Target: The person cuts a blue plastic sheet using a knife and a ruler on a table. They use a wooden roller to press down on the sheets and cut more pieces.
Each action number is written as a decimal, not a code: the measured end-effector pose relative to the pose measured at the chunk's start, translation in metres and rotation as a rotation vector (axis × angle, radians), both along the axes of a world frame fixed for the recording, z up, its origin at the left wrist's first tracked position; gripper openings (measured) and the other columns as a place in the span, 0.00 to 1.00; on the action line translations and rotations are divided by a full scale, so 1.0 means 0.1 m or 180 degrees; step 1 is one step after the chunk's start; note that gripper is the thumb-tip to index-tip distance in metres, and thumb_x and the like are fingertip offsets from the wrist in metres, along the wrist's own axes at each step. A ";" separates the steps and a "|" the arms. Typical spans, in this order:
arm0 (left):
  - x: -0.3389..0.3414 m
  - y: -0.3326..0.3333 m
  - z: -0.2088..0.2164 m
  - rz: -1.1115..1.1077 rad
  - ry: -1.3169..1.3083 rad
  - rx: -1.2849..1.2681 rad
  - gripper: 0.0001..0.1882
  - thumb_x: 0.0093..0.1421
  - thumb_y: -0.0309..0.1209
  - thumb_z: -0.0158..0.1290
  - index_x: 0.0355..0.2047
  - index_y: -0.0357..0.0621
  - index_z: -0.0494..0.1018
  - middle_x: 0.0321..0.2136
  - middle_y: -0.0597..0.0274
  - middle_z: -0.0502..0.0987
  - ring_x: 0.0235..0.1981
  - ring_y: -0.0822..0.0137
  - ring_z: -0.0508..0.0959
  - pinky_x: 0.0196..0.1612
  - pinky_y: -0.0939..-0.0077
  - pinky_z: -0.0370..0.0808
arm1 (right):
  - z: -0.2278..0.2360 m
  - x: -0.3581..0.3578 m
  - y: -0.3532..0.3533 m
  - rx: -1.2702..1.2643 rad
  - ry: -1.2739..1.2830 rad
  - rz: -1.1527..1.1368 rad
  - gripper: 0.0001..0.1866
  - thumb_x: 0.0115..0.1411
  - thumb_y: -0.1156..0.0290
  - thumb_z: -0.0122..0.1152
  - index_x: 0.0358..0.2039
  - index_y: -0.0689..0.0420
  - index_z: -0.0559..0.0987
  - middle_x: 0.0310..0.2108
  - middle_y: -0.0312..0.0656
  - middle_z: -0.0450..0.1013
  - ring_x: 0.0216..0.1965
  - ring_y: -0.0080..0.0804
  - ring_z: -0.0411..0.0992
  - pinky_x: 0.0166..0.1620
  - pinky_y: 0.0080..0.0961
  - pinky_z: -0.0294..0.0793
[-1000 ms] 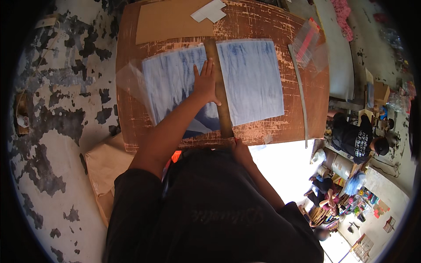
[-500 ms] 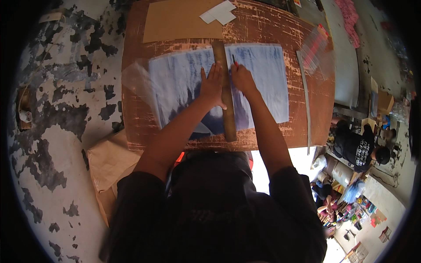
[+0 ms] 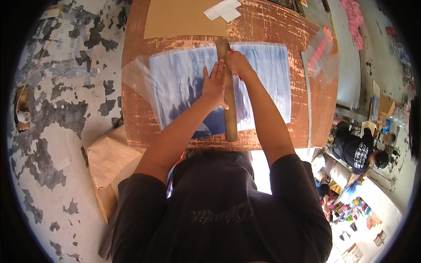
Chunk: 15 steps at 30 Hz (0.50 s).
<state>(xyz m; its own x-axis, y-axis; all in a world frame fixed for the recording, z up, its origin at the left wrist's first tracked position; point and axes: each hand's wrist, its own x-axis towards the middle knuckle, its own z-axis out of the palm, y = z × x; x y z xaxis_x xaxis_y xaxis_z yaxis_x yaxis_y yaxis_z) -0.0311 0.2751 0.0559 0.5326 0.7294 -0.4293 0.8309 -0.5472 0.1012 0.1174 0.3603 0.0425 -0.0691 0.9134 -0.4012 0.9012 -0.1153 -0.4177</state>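
Note:
A sheet with a blue, white and dark purple pattern (image 3: 263, 87) lies on the worn brown board. Across its middle, running away from me, is a long brownish straightedge (image 3: 231, 118). My left hand (image 3: 215, 90) presses flat on the straightedge and the sheet beside it, fingers spread. Just right of the straightedge's far part, my right hand (image 3: 239, 63) is closed around a slim red tool, apparently a utility knife (image 3: 240, 78). Most of the knife is hidden in the fist, and its blade cannot be made out.
The brown board (image 3: 272, 30) bears brown cardboard (image 3: 184, 19), white paper pieces (image 3: 223, 9), a clear plastic packet (image 3: 319, 50) and a thin grey strip (image 3: 308, 101). Clear film (image 3: 139, 76) sticks out at the sheet's left. Another person (image 3: 355, 147) is at the right.
My right hand has moved away from me and slightly left, to the straightedge's far part, with the knife. My left hand stays pressed on the straightedge.

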 end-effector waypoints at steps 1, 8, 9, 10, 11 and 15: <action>0.02 -0.03 0.00 -0.0029 0.0009 -0.0063 0.90 0.27 0.69 0.76 0.78 0.28 0.39 0.80 0.40 0.35 0.82 0.48 0.37 0.76 0.26 0.42 | -0.11 0.05 -0.11 -0.0060 0.0086 -0.0245 0.21 0.72 0.65 0.45 0.51 0.70 0.78 0.47 0.72 0.78 0.50 0.71 0.79 0.53 0.54 0.80; 0.06 0.02 0.00 0.0003 0.0145 -0.0031 0.89 0.28 0.69 0.76 0.78 0.30 0.39 0.80 0.41 0.33 0.82 0.49 0.36 0.76 0.27 0.41 | -0.14 0.04 -1.32 0.0061 -0.0172 0.0249 0.19 0.75 0.63 0.44 0.47 0.68 0.75 0.47 0.73 0.75 0.44 0.74 0.78 0.47 0.60 0.79; 0.03 0.01 -0.03 0.0019 0.0184 -0.0024 0.89 0.28 0.70 0.76 0.78 0.31 0.39 0.80 0.41 0.32 0.82 0.49 0.36 0.76 0.27 0.40 | -0.09 -0.01 -1.54 0.0061 0.0134 -0.0138 0.21 0.76 0.61 0.44 0.47 0.69 0.75 0.44 0.74 0.76 0.44 0.75 0.78 0.47 0.61 0.79; 0.02 0.00 -0.04 0.0026 0.0146 -0.0043 0.89 0.29 0.70 0.76 0.78 0.31 0.38 0.80 0.41 0.32 0.82 0.50 0.36 0.76 0.27 0.40 | -0.01 -0.04 -1.76 0.0075 0.0433 -0.0532 0.22 0.76 0.59 0.45 0.47 0.69 0.75 0.42 0.75 0.76 0.43 0.76 0.77 0.46 0.62 0.78; 0.02 0.01 -0.04 0.0039 0.0109 -0.0054 0.89 0.29 0.70 0.76 0.78 0.31 0.38 0.80 0.42 0.32 0.82 0.50 0.36 0.76 0.27 0.40 | 0.10 -0.07 -1.93 0.0037 0.0504 -0.0668 0.24 0.76 0.57 0.45 0.48 0.69 0.75 0.39 0.76 0.76 0.43 0.76 0.77 0.46 0.63 0.78; 0.01 0.00 -0.03 0.0039 0.0099 -0.0051 0.90 0.29 0.71 0.75 0.78 0.30 0.38 0.81 0.42 0.31 0.82 0.51 0.36 0.76 0.27 0.39 | 0.11 -0.17 -2.62 -0.0347 0.0441 -0.1534 0.25 0.77 0.54 0.46 0.47 0.69 0.75 0.33 0.74 0.77 0.42 0.76 0.77 0.45 0.64 0.76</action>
